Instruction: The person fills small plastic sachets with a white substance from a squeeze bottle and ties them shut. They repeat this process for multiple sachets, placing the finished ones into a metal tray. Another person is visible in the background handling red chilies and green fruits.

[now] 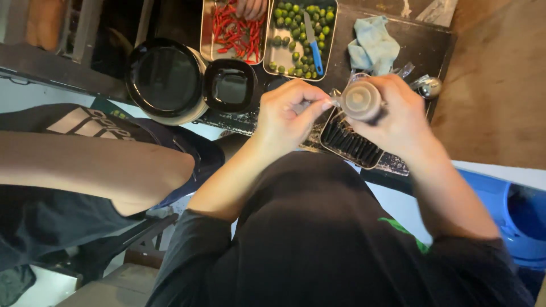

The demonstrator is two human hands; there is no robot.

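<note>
Right hand (398, 116) gripping a small brown jar (360, 100) above a dark ridged tray (348, 143), left hand (287, 113) pinching at the jar's rim, metal tray (209, 34) of red chillies (233, 31), metal tray (273, 57) of green limes (296, 28) with a blue-handled knife (313, 42), empty black bowl (230, 85)

Your left hand (287, 113) and right hand (398, 113) meet over a ridged tray (347, 145) at the table's near edge, with a small bottle (361, 101) between them. Beyond your hands, two metal trays sit side by side: chillies (233, 31) in the left one, limes (296, 34) and a knife (313, 45) in the right. Another person's hand (250, 8) rests in the chilli tray. A cloth (372, 48) lies right of the limes; a bowl (230, 85) and a pot (165, 79) stand to the left.
</note>
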